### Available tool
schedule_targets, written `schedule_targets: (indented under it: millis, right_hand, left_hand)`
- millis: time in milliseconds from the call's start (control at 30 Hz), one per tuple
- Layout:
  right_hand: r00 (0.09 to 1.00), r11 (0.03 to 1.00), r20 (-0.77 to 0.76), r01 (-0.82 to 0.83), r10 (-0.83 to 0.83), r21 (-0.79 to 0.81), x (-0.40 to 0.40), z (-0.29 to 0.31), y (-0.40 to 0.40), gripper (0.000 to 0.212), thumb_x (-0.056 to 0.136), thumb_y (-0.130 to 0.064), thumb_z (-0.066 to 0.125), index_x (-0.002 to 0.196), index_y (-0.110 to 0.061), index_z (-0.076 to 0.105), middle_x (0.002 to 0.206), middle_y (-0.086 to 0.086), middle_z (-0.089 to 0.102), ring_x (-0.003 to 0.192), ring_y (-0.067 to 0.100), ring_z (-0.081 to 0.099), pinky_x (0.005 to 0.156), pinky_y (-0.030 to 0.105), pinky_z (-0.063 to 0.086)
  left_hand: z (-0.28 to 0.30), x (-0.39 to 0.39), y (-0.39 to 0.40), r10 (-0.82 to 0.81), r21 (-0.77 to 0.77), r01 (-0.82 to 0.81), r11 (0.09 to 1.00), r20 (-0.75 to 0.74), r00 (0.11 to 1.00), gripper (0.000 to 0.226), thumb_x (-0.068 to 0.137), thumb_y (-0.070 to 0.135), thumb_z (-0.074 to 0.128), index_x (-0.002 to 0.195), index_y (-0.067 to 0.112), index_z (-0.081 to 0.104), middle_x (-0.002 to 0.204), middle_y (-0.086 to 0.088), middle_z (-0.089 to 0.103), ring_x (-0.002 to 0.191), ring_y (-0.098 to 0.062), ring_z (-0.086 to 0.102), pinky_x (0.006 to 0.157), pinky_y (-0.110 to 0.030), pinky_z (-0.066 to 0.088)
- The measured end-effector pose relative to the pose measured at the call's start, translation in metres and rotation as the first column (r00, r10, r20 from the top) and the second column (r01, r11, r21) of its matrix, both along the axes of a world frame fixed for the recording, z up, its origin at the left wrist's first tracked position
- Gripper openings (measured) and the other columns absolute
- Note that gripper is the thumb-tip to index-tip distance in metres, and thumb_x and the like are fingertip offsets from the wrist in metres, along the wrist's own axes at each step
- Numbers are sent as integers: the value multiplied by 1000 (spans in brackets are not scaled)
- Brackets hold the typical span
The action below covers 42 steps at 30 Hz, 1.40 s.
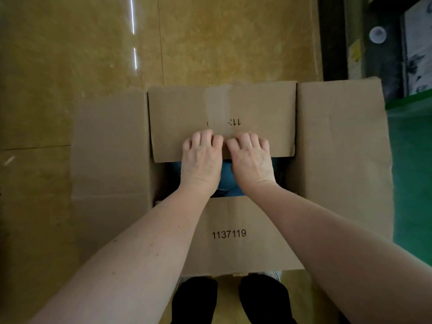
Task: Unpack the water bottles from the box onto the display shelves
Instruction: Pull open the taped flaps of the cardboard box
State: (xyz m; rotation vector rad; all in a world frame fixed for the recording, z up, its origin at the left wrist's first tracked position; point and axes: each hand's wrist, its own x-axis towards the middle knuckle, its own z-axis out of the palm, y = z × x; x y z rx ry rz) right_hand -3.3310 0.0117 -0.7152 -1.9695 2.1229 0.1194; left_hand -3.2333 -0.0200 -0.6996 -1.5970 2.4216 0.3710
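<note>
A brown cardboard box [233, 249] stands on the floor right in front of me, its side flaps folded outward. The far flap [257, 108] lies partly over the opening. My left hand [202, 157] and my right hand [250, 160] sit side by side on that flap's near edge. Their fingers curl on top of the flap and the thumbs are hidden below it. Through the gap between the flaps something blue [226, 181] shows inside the box. No whole water bottle is visible.
The left flap [109, 146] and right flap [339, 148] lie spread flat. A glossy yellow-brown floor [81, 54] surrounds the box. A green surface [411, 171] lies to the right, with dark shelving [374, 43] at the top right. My dark shoes [196, 300] stand below the box.
</note>
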Motion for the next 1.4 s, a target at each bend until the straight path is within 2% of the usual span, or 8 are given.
schedule_targets:
  millis: [200,367,533,600,667,767,900,1400]
  right_hand:
    - [997,999,62,-37,37,3,-5,22,2,45,30,-21,89,68,-17,66,67,-1,61,64,18,62,60,23,48]
    - [997,997,76,20,-15,-74,-10,71,-14,34,41,-21,87,64,-17,63,64,-4,63,71,20,65,63,24,49]
    - [995,976,85,62,-45,-208,-26,114,-68,8,68,-21,60,67,-14,64,67,1,68,85,26,69,78,33,43]
    - [993,978,83,101,-87,-184,-31,122,-93,35,82,-22,34,85,-12,68,88,5,71,108,27,62,92,40,45]
    - [996,991,48,81,-77,-105,-36,124,-115,43,96,-20,24,129,-9,49,137,12,48,140,28,27,113,48,18]
    - [996,994,-35,77,-80,-74,-42,115,-131,53,101,-19,18,150,-11,0,158,10,-8,145,28,-14,114,48,-12]
    - [995,988,-70,61,-72,-141,-42,98,-128,58,99,-15,15,147,-13,-18,155,8,-23,143,28,-21,109,46,-20]
    - [997,994,50,64,-59,-93,-50,66,-150,66,99,-19,29,148,-14,-15,156,7,-22,143,28,-22,114,42,-14]
  left_hand:
    - [24,-11,-2,-58,34,56,998,52,997,50,38,12,86,82,14,63,85,-3,64,75,-22,62,66,-29,49]
    - [67,-20,-13,-21,65,20,998,20,1000,27,93,10,42,119,16,43,123,0,48,114,-22,43,93,-32,30]
    - [97,-31,-67,-31,-240,5,971,-104,994,27,61,13,78,83,15,64,79,-2,65,72,-26,62,67,-32,49]
    - [98,-37,-91,-34,-354,-8,935,-113,993,18,66,12,70,83,16,66,77,-1,66,70,-24,63,68,-31,50]
    - [103,-44,-113,-28,-434,-16,901,-95,995,25,76,10,52,97,16,66,89,-3,67,80,-25,63,76,-33,50]
    - [96,-51,-131,44,-287,-49,957,-24,999,52,93,7,36,144,13,26,146,-12,32,134,-29,31,113,-42,20]
    - [77,-47,-132,7,-274,3,962,37,999,68,98,16,33,148,13,-14,157,-12,-13,145,-28,-13,114,-48,-10]
    - [54,-42,-142,-41,-122,39,992,-11,999,77,97,31,38,146,14,-19,152,-13,-30,141,-29,-27,115,-44,-10]
